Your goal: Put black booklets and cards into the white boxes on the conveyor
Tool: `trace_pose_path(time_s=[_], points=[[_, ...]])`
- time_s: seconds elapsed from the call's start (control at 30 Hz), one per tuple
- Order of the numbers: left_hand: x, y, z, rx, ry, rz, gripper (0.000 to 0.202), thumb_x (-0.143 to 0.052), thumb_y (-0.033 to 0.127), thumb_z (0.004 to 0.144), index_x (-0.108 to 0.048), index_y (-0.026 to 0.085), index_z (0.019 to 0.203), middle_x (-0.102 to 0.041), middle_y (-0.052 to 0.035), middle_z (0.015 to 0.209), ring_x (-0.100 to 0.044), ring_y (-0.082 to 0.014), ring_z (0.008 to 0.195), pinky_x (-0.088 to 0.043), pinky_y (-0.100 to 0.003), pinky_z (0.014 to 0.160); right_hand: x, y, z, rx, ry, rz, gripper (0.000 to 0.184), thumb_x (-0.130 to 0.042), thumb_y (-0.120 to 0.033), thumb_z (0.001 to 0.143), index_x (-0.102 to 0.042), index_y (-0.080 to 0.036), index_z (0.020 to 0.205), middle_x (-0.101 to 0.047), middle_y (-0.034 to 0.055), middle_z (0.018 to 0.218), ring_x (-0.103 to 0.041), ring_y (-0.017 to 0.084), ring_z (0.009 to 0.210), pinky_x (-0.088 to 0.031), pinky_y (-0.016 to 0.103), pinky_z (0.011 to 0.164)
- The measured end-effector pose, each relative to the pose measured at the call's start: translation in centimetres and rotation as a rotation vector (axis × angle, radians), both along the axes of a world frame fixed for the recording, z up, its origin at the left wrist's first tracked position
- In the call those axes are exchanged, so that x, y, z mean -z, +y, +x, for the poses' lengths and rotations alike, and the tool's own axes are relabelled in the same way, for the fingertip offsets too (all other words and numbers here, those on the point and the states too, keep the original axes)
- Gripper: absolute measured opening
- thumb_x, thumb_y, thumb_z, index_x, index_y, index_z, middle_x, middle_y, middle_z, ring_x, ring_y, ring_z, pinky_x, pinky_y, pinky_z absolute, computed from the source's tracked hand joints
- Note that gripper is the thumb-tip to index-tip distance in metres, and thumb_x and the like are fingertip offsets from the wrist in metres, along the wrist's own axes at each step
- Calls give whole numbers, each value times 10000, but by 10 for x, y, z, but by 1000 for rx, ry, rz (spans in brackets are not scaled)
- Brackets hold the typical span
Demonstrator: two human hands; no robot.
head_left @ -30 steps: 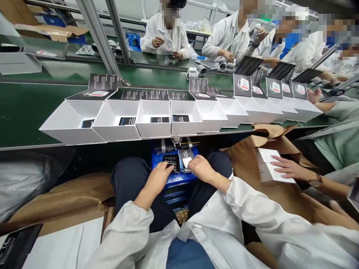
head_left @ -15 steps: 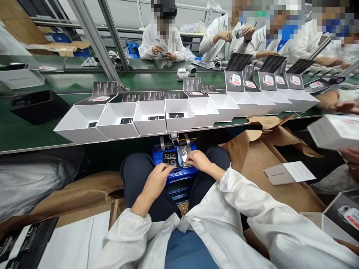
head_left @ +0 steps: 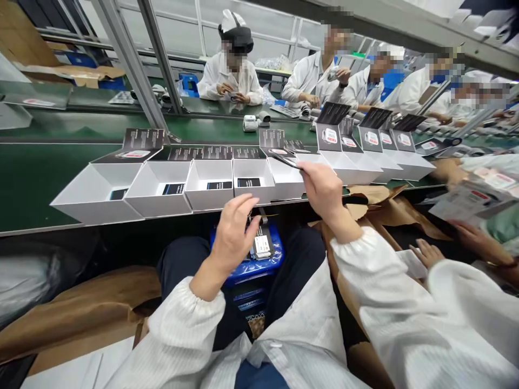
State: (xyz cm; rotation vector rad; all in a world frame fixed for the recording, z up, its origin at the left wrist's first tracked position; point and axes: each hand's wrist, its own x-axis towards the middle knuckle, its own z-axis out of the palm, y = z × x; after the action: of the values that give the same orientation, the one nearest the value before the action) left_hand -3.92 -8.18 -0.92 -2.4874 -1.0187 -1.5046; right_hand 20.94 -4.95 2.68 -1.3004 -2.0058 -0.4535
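Note:
Held between the fingers and thumb of my right hand (head_left: 326, 192) is a thin dark booklet (head_left: 286, 160), seen nearly edge-on over an open white box (head_left: 286, 183). My left hand (head_left: 232, 235) hovers over the front of the bench, thumb and fingers apart, with nothing in it. Below it, between my knees, a pile of printed leaflets (head_left: 263, 246) lies on a blue plastic stool (head_left: 243, 274). In the neighbouring box on the left, a dark booklet (head_left: 248, 182) rests on the floor of the box. Boxes further left hold similar booklets.
Open boxes with raised dark lids (head_left: 329, 135) continue to the right along the green bench (head_left: 36, 189). Torn brown paper (head_left: 377, 202) hangs below its edge. At right, a co-worker's hands hold a box (head_left: 472, 197). A carton (head_left: 93, 324) stands at lower left.
My right hand has risen from the leaflets on the stool to the box row, carrying a booklet. My left hand has lifted off the stool and opened. The black tray at left is out of view.

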Motion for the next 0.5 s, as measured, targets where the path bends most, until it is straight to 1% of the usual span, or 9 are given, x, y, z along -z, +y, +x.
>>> trace_pose_path(time_s=[0.07, 0.13, 0.2, 0.27, 0.3, 0.33, 0.4, 0.47, 0.5], points=[[5, 9, -25, -86, 125, 9, 387, -529, 207, 947, -470, 261, 1325, -572, -109, 1298, -513, -280, 1291, -448, -496, 1074, 6, 28, 22, 3, -127, -141, 315, -401, -273, 1044, -623, -194, 1253, -680, 122, 1222, -589, 290, 1185, -414, 525, 1038], [8, 23, -62, -258, 227, 18, 374, -579, 266, 929, -518, 274, 1298, -565, -116, 1339, -449, -335, 1354, -358, -588, 1116, 19, 43, 40, -7, -235, -253, 316, -475, -333, 1022, -591, -211, 1290, -622, 122, 1329, -476, 338, 1319, -315, 633, 1076], [6, 39, -105, -485, 263, 6, 449, -624, 397, 903, -528, 260, 1320, -514, -150, 1422, -348, -405, 1413, -246, -699, 1117, 31, 45, 49, -17, -255, -267, 295, -497, -355, 1010, -600, -218, 1250, -553, 126, 1414, -357, 348, 1408, -229, 676, 1103], [1, 54, -147, -694, 270, -22, 549, -562, 540, 910, -524, 210, 1347, -458, -203, 1472, -276, -461, 1432, -205, -772, 1065, 41, 41, 51, -66, -226, -260, 238, -457, -330, 1019, -630, -210, 1128, -531, 132, 1431, -331, 324, 1427, -227, 650, 1124], [-1, 59, -165, -763, 291, -41, 582, -488, 585, 931, -529, 179, 1346, -478, -226, 1448, -302, -469, 1413, -223, -775, 1042, 44, 37, 50, -99, -200, -260, 233, -430, -310, 1024, -632, -206, 1075, -528, 137, 1428, -340, 311, 1424, -245, 632, 1130], [-1, 63, -181, -803, 330, -58, 614, -411, 610, 950, -537, 152, 1339, -526, -238, 1392, -363, -461, 1375, -259, -754, 1031, 46, 33, 47, -138, -169, -260, 235, -408, -292, 1027, -626, -206, 1044, -528, 142, 1423, -353, 298, 1417, -270, 613, 1131], [0, 67, -205, -818, 445, -69, 664, -312, 628, 967, -548, 125, 1329, -628, -224, 1242, -504, -409, 1249, -336, -664, 1027, 48, 24, 39, -222, -113, -260, 217, -401, -271, 1025, -611, -215, 1033, -529, 147, 1411, -366, 281, 1410, -318, 579, 1128], [5, 68, -226, -823, 539, -57, 687, -321, 655, 952, -535, 138, 1350, -668, -189, 1162, -573, -355, 1130, -371, -587, 1025, 49, 17, 30, -304, -71, -245, 183, -419, -252, 1017, -600, -230, 1038, -533, 146, 1399, -371, 272, 1407, -343, 555, 1129], [7, 68, -237, -837, 559, -52, 692, -340, 669, 942, -530, 150, 1357, -670, -177, 1160, -584, -339, 1097, -376, -571, 1028, 50, 16, 24, -343, -59, -236, 168, -430, -243, 1013, -596, -236, 1042, -535, 145, 1395, -375, 271, 1405, -345, 550, 1132]])
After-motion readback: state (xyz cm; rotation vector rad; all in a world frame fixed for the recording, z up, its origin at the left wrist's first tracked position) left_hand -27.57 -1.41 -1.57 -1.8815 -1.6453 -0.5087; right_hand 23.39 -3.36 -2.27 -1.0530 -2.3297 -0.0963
